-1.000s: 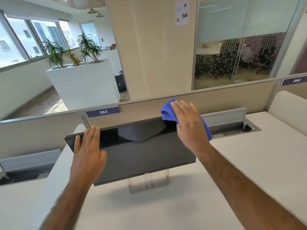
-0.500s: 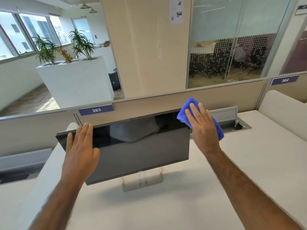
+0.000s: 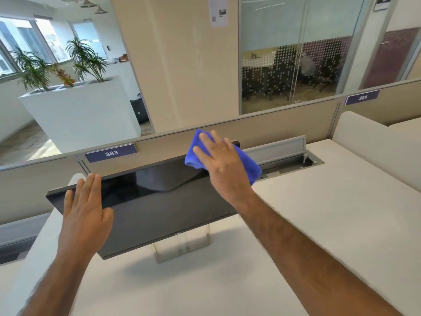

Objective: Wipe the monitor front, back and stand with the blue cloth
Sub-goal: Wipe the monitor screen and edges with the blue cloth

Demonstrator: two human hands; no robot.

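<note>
Right hand (image 3: pixel 224 165) pressing blue cloth (image 3: pixel 247 164) on monitor (image 3: pixel 159 201), partition label 383 (image 3: pixel 111 153)

Items by count. One monitor (image 3: pixel 164 201) on one stand (image 3: pixel 182 247). One cloth (image 3: pixel 247 164). Two hands: left hand (image 3: pixel 84 215) and right hand (image 3: pixel 224 166). One desk (image 3: pixel 319 224), with one cable hatch (image 3: pixel 293 159) set into it. Two number plates on the partition (image 3: pixel 284 124): plate 383 (image 3: pixel 111 153) and plate 384 (image 3: pixel 362 97). One pillar (image 3: pixel 177 65) carrying one paper sheet (image 3: pixel 218 11). Three plants (image 3: pixel 90 59), two green and one reddish, in one planter (image 3: pixel 79 117). Two ceiling lamps (image 3: pixel 101 10). Chairs behind the glass wall (image 3: pixel 273 26) are too blurred to count.
</note>
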